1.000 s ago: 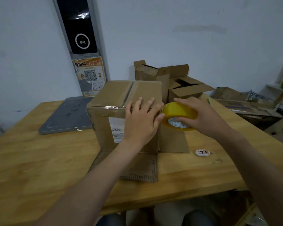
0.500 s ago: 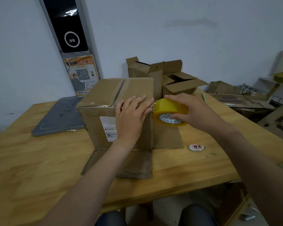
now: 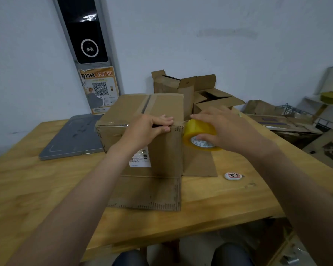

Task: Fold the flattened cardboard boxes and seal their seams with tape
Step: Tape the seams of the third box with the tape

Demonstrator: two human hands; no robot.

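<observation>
A brown cardboard box [image 3: 161, 150] stands on the wooden table [image 3: 27, 189], its top closed with a taped centre seam and its bottom flaps splayed out on the table. My left hand [image 3: 148, 129] lies over the box's top front edge near the right corner, fingers bent over the edge and pressing a strip of clear tape. My right hand [image 3: 223, 127] grips a yellow tape roll [image 3: 198, 137] just off the box's right corner. A short stretch of tape runs from the roll to the edge.
A grey flat panel [image 3: 73, 139] lies at the back left of the table. Open cardboard boxes [image 3: 200, 93] stand behind the taped box. A small white oval tag [image 3: 232, 175] lies right of the flaps. Flattened cardboard [image 3: 288, 123] and a wire rack sit at far right.
My left hand slid up from the box's front face onto its top front edge. My right hand kept the tape roll beside the right corner, now tilted slightly lower.
</observation>
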